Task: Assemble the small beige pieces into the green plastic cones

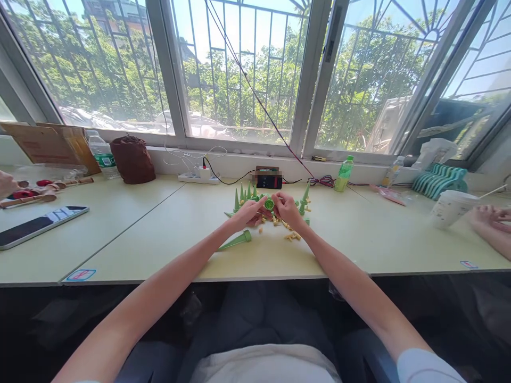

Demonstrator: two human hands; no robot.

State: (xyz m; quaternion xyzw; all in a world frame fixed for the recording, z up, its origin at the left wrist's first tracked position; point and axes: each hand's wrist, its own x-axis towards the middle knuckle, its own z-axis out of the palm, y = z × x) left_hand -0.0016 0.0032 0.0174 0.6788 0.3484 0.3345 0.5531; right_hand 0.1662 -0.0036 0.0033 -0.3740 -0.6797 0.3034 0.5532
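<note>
Between my left hand (pixel 252 210) and my right hand (pixel 288 209) is a small round green plastic part (pixel 269 204), its open end facing me. Fingers of both hands close on its sides. Green pointed spikes (pixel 241 194) stand upright in a row behind my left hand, and another green spike (pixel 305 194) stands beyond my right hand. A longer green cone-shaped spike (pixel 236 241) lies on the table below my left wrist. Small yellow pegs (pixel 293 236) are scattered under and around my hands.
A phone (pixel 270 181) leans at the back by the power strip (pixel 198 178). A green bottle (pixel 344 174), teal hangers (pixel 439 179) and a white cup (pixel 452 209) stand right. Left are a brown bag (pixel 132 159) and another phone (pixel 43 225). Other people's hands show at both sides.
</note>
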